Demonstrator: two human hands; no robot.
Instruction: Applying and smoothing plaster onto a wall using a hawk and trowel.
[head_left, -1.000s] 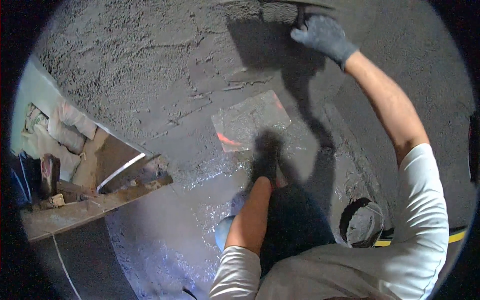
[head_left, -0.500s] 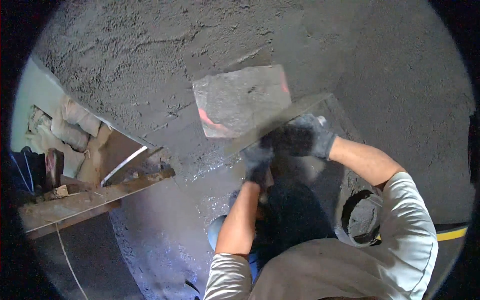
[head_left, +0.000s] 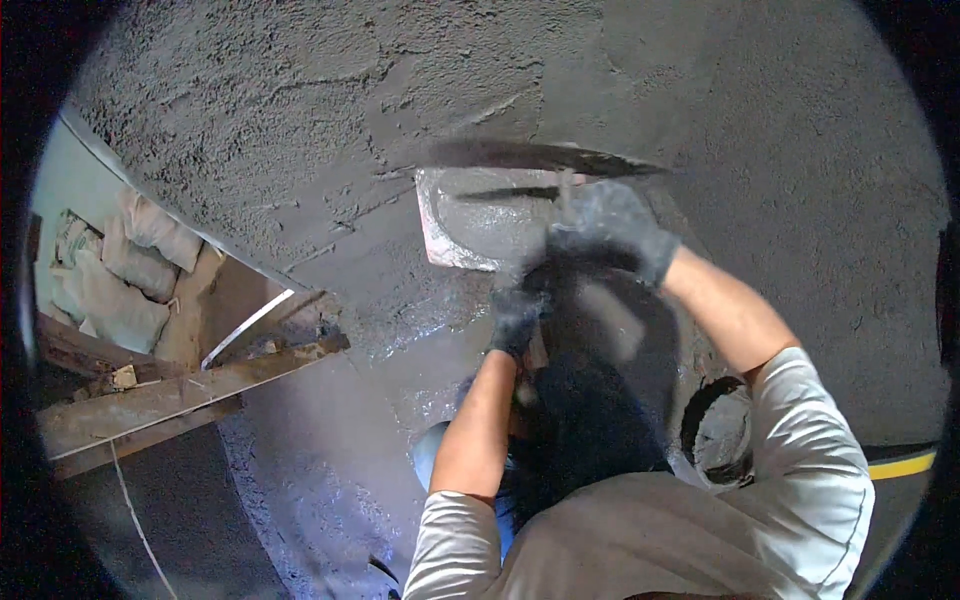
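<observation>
A blurred trowel [head_left: 520, 156] spanned the far edge of the board [head_left: 428, 225], its long axis running left to right. Wet mortar [head_left: 495, 225] covered the board; a bucket [head_left: 690, 470] to its near right held grey material [head_left: 722, 438]. The right hand [head_left: 610, 230] gripped the trowel; the left hand's [head_left: 518, 318] grip, at the board's near side, could not be told.

Head camera: left fisheye of a head-worn pair; upright, unmirrored.
Facing: downward, past the wearer's shirt [head_left: 640, 540], onto a rough grey surface [head_left: 250, 120].
Hands: left hand [head_left: 517, 318] and right hand [head_left: 612, 235] near mid-frame, at close range.
Sacks [head_left: 140, 260]: farther off, left.
Rim: round, dark-cornered.
</observation>
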